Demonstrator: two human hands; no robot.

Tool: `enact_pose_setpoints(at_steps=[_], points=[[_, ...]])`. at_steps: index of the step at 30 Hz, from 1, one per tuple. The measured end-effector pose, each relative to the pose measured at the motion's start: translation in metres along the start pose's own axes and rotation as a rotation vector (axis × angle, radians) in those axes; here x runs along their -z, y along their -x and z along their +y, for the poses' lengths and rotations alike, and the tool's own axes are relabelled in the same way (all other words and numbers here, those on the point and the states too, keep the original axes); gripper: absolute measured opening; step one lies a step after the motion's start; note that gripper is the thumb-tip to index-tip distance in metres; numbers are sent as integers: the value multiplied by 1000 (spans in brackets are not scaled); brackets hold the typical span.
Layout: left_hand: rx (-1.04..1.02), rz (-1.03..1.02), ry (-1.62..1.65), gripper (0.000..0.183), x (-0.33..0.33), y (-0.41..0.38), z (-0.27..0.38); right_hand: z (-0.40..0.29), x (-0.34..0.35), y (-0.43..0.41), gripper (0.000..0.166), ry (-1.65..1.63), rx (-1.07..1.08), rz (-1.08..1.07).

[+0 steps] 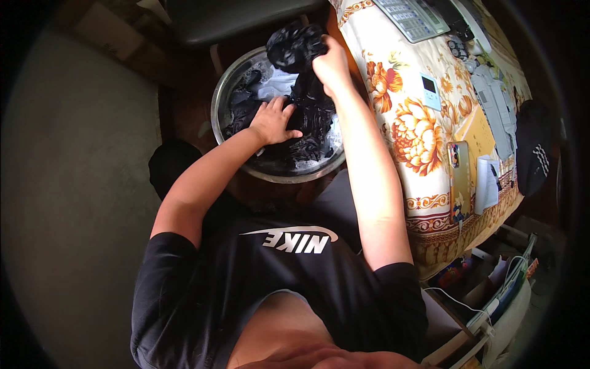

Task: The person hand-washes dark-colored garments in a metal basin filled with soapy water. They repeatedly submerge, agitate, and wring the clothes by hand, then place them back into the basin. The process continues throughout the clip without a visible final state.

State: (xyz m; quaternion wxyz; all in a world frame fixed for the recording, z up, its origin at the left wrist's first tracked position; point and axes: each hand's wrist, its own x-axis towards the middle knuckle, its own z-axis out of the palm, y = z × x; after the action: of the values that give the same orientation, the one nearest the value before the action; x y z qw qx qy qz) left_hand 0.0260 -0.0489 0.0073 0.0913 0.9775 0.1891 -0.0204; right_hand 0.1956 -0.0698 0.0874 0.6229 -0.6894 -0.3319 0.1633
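Note:
A round metal basin [215,108] holds soapy suds, wet black cloth [306,131] and a piece of white cloth [278,85]. My right hand [333,64] grips a bunched end of black fabric [295,46] above the basin's far rim, and its wet length hangs down to the rest. Spread over the black cloth at the basin's middle, palm down, is my left hand [274,122]. Its fingers are apart and hold nothing; whether the palm presses on the cloth is hard to tell. White foam [309,163] shows along the near and right inner sides.
Right of the basin stands a table with a flowered tablecloth [382,124]. On it lie a calculator [412,20], a small white device [430,91], a phone in a case [459,180] and papers [486,184]. A dark padded seat [239,18] stands beyond the basin.

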Motion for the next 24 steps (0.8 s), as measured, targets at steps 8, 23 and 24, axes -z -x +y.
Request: enact_pose_setpoints(at_steps=[8, 23, 24], points=[[-46, -285, -95, 94, 7, 20, 15, 75, -3, 21, 39, 557, -79, -183], [-126, -460, -100, 83, -28, 21, 14, 93, 11, 89, 92, 943, -216, -276], [-131, -451, -102, 84, -30, 21, 14, 94, 13, 87, 82, 880, -191, -240]])
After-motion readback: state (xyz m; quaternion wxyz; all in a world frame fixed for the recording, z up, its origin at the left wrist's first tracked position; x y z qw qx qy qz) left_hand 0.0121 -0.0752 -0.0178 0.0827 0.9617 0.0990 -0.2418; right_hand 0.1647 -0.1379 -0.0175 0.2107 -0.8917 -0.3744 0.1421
